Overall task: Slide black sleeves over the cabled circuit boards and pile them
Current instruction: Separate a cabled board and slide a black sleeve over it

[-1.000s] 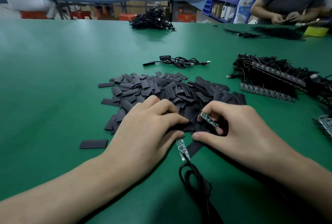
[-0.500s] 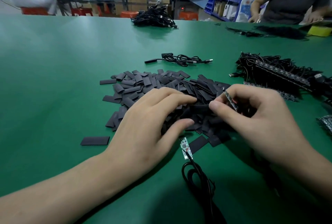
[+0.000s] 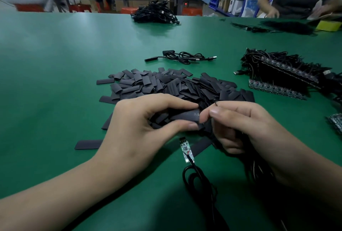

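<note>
Head view: nearest us, we note a bare circuit board [image 3: 186,150], its cable coiled, lying on the green table [image 3: 55,75]. Just beyond, the left hand [image 3: 137,132] fingers pinch a black sleeve [image 3: 185,116]. The right hand [image 3: 249,130] fingers pinch a second board [image 3: 215,103], mostly hidden, at the sleeve's mouth. Behind lies the sleeve pile [image 3: 166,84]; farther off, one bundled cable [image 3: 183,58].

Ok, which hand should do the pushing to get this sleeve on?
Right, probably. The right hand pinches the cabled board, mostly hidden, right at the sleeve's open end; the left hand grips the sleeve between thumb and fingers, steadying it.
</note>
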